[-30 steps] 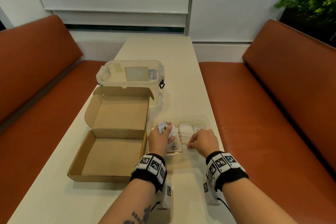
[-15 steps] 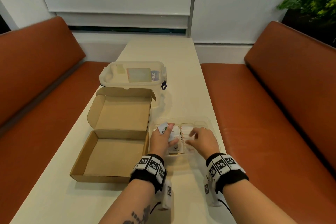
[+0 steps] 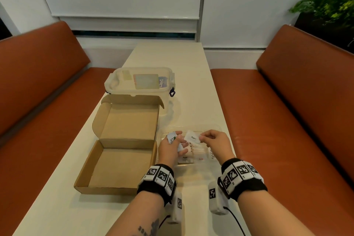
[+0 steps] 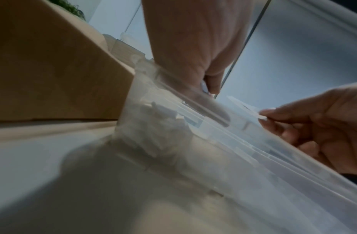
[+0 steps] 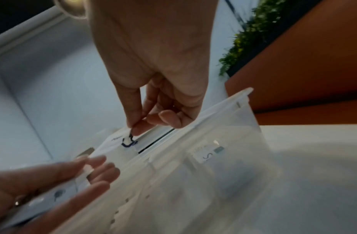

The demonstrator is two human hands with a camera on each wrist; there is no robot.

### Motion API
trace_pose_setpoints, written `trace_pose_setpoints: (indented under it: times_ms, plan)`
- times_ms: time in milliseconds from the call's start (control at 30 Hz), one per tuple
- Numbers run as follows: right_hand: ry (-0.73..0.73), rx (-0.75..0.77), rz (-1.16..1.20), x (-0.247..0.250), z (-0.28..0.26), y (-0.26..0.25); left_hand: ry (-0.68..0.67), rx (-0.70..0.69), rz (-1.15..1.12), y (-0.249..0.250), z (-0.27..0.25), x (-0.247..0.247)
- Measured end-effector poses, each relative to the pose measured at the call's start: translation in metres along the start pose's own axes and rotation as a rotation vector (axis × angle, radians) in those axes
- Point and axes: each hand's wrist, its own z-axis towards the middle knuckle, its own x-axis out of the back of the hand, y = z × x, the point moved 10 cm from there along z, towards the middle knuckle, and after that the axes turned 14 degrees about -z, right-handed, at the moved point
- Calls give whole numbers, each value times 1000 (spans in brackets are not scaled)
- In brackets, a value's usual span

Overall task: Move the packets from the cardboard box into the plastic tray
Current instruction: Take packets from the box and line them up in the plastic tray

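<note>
Overhead, our right hand (image 3: pixel 214 141) pinches one pepper packet (image 3: pixel 193 137); our left hand (image 3: pixel 170 148) grips several; wrist views blur labels

- Printing on the white packet (image 3: pixel 193 137) pinched by the right hand (image 3: pixel 216 141): too small to read in the head view, smeared in the right wrist view.
- Packets under the left hand (image 3: pixel 170 148): largely covered by fingers; count not determinable.
- Contents of the plastic tray (image 4: pixel 263 166): blurred to pale shapes through the clear wall in both wrist views.
- Near wall interior of the cardboard box (image 3: pixel 116 161): hidden from the head view.
- Lidded container (image 3: pixel 139 82) behind the box flap: lower part concealed.
- Plant (image 3: pixel 325 4): cut off at right edge.
</note>
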Motion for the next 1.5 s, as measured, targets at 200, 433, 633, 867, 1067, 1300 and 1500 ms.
trace_pose_setpoints:
  times_ms: [200,433,633,867,1067,1300,1500]
  plan:
    - [-65,25,-49,-5,-3,-5,-50,-11,33,-2,0,-6]
    - [-89,51,-313,-21,-1,-15,143,-207,-7,14,5,22]
    - [-212,144,-706,-57,-4,-25,232,-297,-54,25,3,38]
    - [-148,179,-899,-69,-7,-19,219,-294,-44,24,3,37]
    - [-156,260,-979,-77,-8,-24,108,-208,-97,16,7,26]
    - [-137,228,-864,-72,-5,-24,-18,-39,-126,7,8,14]
    - [-40,230,-190,-48,-14,-57,-86,-37,-82,9,2,6]
